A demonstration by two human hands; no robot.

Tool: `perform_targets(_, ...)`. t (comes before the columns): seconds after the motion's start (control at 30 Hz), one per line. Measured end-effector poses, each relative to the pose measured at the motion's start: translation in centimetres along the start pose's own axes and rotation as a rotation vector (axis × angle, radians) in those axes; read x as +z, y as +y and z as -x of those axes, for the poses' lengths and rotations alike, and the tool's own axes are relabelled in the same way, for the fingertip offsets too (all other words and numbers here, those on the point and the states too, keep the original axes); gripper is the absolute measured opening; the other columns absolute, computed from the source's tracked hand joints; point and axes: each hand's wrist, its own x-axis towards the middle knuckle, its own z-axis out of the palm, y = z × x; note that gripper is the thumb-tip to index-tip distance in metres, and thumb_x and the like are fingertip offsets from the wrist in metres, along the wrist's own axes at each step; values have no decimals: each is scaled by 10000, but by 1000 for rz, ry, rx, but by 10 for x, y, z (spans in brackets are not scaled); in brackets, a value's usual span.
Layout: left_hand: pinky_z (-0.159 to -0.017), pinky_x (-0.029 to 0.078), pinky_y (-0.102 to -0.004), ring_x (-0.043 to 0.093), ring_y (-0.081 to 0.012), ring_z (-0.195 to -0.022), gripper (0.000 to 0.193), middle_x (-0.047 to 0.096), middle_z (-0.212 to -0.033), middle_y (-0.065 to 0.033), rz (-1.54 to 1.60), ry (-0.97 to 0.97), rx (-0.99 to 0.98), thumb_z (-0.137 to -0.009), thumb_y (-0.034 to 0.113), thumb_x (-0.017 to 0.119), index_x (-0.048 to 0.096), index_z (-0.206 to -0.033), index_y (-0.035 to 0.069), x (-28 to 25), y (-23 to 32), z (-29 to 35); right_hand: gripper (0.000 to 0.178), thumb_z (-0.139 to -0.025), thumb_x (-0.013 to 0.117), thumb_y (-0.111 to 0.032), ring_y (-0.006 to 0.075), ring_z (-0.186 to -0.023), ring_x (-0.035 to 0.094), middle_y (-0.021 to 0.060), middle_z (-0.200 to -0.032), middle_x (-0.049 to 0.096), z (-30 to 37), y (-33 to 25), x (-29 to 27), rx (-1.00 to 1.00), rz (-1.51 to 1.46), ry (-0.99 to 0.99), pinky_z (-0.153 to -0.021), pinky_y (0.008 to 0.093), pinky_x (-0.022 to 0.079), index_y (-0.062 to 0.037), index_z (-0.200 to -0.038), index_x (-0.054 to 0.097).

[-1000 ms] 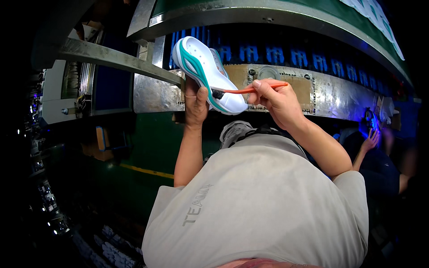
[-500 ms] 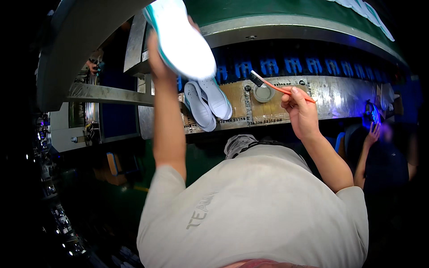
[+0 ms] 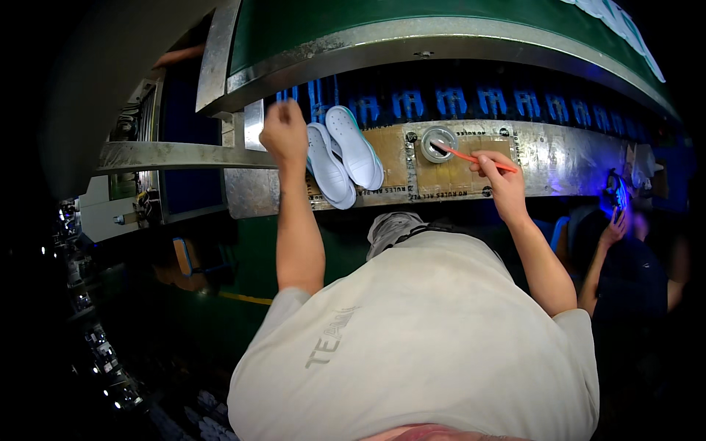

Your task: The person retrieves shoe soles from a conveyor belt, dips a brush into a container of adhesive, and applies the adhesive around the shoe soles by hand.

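My right hand [image 3: 501,170] pinches the handle of an orange brush [image 3: 471,156] shaped like a toothbrush. The brush's dark head dips into a small round clear cup [image 3: 435,156] on the bench. My left hand [image 3: 285,134] is raised just beyond the left end of the bench, its fingers curled and a little blurred, with nothing visible in them. Right beside it lie pale grey shoe soles, one on the left [image 3: 329,167] and one with a teal edge on the right [image 3: 354,151]; their near ends show further layers beneath.
Cardboard taped to the metal bench [image 3: 544,158] lies under the cup and soles. Above runs a green conveyor belt [image 3: 353,22] with a metal rim. Blue clamp-like parts [image 3: 450,101] line the space behind. At right, another person's hand [image 3: 614,228] holds a blue-lit item [image 3: 615,192].
The white, teal-edged sole has left my left hand, which has come down toward the bench. My right hand has lowered the brush head into the cup.
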Motion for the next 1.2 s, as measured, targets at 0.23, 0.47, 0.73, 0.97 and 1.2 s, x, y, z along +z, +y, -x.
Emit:
perform_targets(0.23, -893, 575, -508, 729, -455, -984, 710, 739, -1034, -312, -459, -527, -485, -750, 567, 826, 727, -1059, -64, 44, -118, 105, 255, -983, 710, -292, 297, -880, 739, 183, -1017, 767, -57, 14, 1, -150, 649, -203, -796, 366, 564, -88, -1118, 784)
perform_targets(0.47, -879, 584, -450, 747, -374, -940, 598, 767, -1020, -229, -121, -499, -622, -777, 416, 861, 732, -1107, -66, 40, -143, 120, 251, -954, 722, -295, 351, -905, 716, 150, -966, 779, -89, 29, 22, -235, 1041, -299, -834, 431, 566, -83, -1066, 795)
perform_targets(0.73, -1098, 479, -507, 625, -410, -1237, 611, 591, -1404, -284, 1134, -414, -1158, -942, 158, 605, 453, -1488, -71, -29, -107, 149, 246, -1002, 696, -222, 255, -931, 756, 165, -1023, 767, -69, 11, 8, -165, 733, -189, -809, 359, 569, -20, -1123, 766)
perform_targets(0.97, -1283, 154, -599, 255, -541, -1530, 869, 251, -1650, -371, 1860, -721, -879, -993, 398, 467, 125, -1639, -72, -51, -35, 181, 250, -1018, 679, -218, 182, -948, 739, 98, -1013, 785, -68, 32, -12, -81, 604, -224, -829, 294, 549, -28, -1161, 756)
perform_targets(1.2, -928, 612, -462, 681, -413, -1169, 864, 625, -1274, -284, 1828, -946, -998, -1000, 633, 511, 408, -1540, -34, -69, 23, 176, 224, -999, 697, -159, 180, -961, 696, 90, -1026, 765, -51, -69, 11, -421, 409, -508, -874, 330, 541, -25, -1162, 768)
